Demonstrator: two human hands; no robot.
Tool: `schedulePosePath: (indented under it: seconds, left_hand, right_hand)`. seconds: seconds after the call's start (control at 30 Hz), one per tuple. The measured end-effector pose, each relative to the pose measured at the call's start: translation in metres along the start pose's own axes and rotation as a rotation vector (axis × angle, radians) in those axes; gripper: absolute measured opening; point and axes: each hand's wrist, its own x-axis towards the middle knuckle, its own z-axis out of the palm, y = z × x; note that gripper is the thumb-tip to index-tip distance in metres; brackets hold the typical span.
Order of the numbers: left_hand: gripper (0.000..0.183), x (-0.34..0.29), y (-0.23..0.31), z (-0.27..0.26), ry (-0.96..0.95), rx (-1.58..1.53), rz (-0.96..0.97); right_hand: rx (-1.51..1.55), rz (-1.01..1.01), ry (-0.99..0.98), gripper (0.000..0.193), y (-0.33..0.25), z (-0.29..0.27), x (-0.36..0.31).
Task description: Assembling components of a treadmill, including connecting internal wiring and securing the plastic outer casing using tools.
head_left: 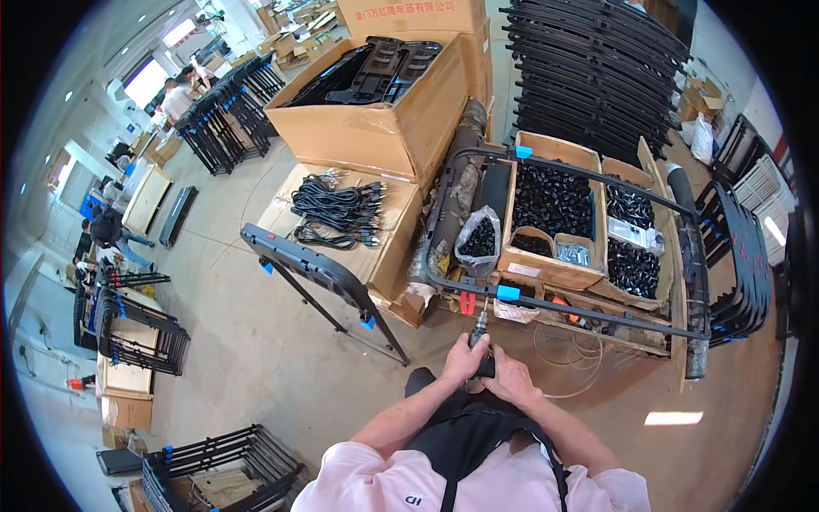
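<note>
My left hand (465, 359) is wrapped around the front of a power drill (481, 322). The drill's rear is gripped by my right hand (511, 376), close beside the left. Its bit points away from me at the near bar of a black tubular frame (580, 317); whether it touches cannot be made out. That frame lies across the bench over the parts boxes and carries a blue clip (508, 293) on the near bar and another blue clip (524, 152) on the far one. A red-handled tool (467, 303) hangs at the bench edge left of the bit.
Wooden boxes (554, 150) hold black plastic parts and screws. A clear bag (478, 243) of black parts sits beside them. Left stand a black panel on legs (307, 260) and a carton with black cables (337, 209). Stacked black frames (597, 77) rise behind. A thin hose (589, 375) loops near my right.
</note>
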Motion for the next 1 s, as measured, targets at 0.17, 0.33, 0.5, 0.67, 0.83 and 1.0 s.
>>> schedulePosePath:
  seconds: [0.17,0.33,0.5,0.67,0.83,1.0]
  left_hand:
    - [0.055,0.005,0.002,-0.004,-0.032,-0.006,-0.022]
    - [0.055,0.010,0.002,0.000,-0.036,-0.003,-0.017]
    - [0.058,0.020,-0.008,0.004,-0.029,-0.040,0.002]
    - [0.068,0.020,-0.010,0.005,-0.032,0.063,-0.015]
    - [0.062,0.026,-0.030,0.008,-0.034,0.031,-0.010]
    - [0.072,0.026,-0.042,0.012,-0.071,-0.032,-0.028]
  right_hand:
    - [-0.009,0.024,0.009,0.087,-0.002,-0.001,0.005]
    - [-0.054,0.035,0.019,0.091,-0.003,-0.006,0.005]
    - [-0.052,0.033,-0.007,0.073,-0.011,-0.012,0.007]
    - [-0.039,-0.049,0.058,0.054,-0.014,-0.003,0.003]
    - [-0.044,-0.062,0.108,0.049,-0.021,0.001,-0.004]
    - [-0.044,-0.066,0.106,0.050,-0.020,0.004,-0.008]
